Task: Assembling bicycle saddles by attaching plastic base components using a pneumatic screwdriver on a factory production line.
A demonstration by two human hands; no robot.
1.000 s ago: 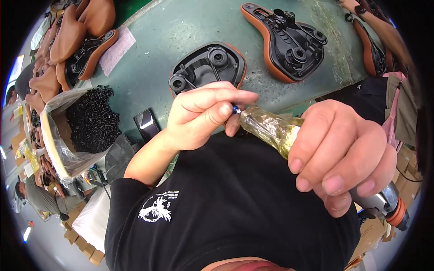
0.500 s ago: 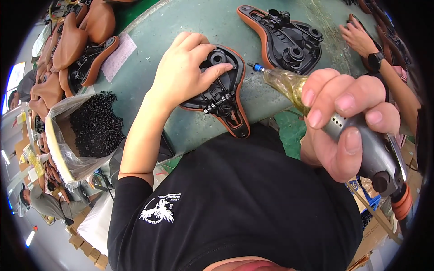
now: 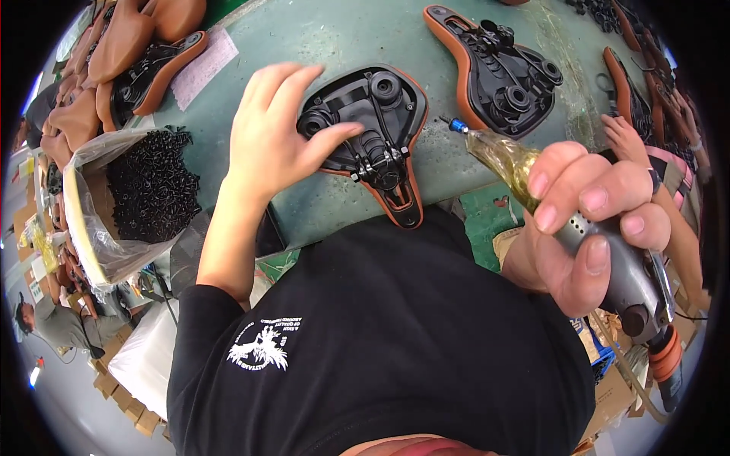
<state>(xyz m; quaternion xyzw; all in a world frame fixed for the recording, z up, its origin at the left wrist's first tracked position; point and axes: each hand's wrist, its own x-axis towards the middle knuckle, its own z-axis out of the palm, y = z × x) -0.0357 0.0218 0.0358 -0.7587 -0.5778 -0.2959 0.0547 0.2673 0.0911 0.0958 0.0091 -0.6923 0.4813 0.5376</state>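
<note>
A bicycle saddle (image 3: 380,137) lies upside down on the green table, its black underside up and its brown rim showing around it. My left hand (image 3: 277,125) is at its left side, fingers apart, with the thumb over the underside; whether it touches the saddle is unclear. My right hand (image 3: 593,220) is wrapped round a power screwdriver (image 3: 627,277) with a grey metal body. Yellowish film covers the tool's front, and its blue-collared tip points up and left, beside a second upturned saddle (image 3: 506,72).
At the left stands a plastic-lined box (image 3: 84,220) full of small black screws (image 3: 156,182). Brown saddles (image 3: 122,45) are piled behind it, near a sheet of paper (image 3: 204,68). A co-worker's hand (image 3: 627,140) is at the right, beside another saddle (image 3: 627,91).
My left hand has lifted off the saddle's middle and shifted left, its fingers spreading. The screwdriver has moved slightly right and down in the view. The co-worker's hand has drawn back nearer.
</note>
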